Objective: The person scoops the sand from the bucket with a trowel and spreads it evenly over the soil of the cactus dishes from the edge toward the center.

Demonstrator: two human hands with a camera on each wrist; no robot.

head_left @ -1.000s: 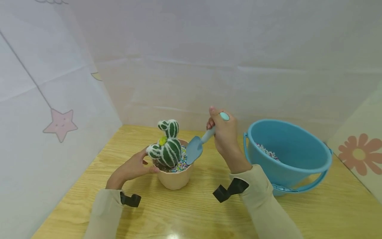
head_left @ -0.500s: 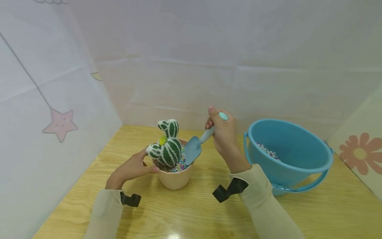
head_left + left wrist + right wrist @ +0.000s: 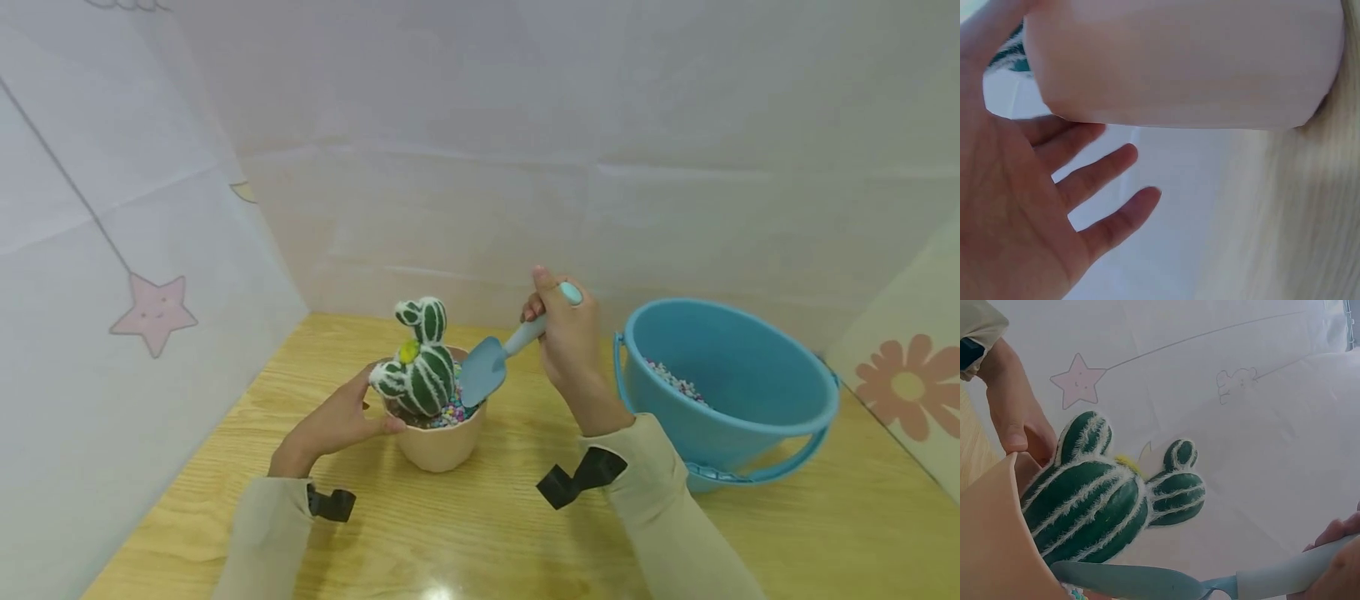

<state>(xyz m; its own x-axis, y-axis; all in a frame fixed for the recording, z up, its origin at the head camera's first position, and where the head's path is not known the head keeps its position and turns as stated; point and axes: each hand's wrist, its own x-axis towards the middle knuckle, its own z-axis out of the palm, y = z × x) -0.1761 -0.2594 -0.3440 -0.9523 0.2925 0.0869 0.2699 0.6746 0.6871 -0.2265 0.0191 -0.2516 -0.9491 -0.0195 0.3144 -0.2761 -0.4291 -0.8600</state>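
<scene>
A peach flowerpot [image 3: 438, 450] stands on the table, holding a green toy cactus [image 3: 431, 379] with white fuzzy ribs and a yellow flower. Small multicoloured beads [image 3: 452, 413] lie around its base on the right. My left hand [image 3: 341, 423] grips the pot's left rim, thumb on the near side; in the left wrist view the lower fingers [image 3: 1100, 178] hang free beside the wall. With my right hand [image 3: 567, 342] I hold a light blue toy trowel [image 3: 483, 371] by its handle, its blade tilted down over the pot's right side. Whether the blade carries beads cannot be seen.
A blue bucket [image 3: 720, 442] stands at the right, leaning, with pale beads [image 3: 675, 383] inside and its handle hanging at the front. The wooden table [image 3: 450, 542] meets a printed cloth backdrop [image 3: 450, 233] behind and at both sides.
The trowel's blade has shifted slightly left, further over the pot toward the cactus. Cactus and pot have moved up a touch. My left hand keeps its place on the rim.
</scene>
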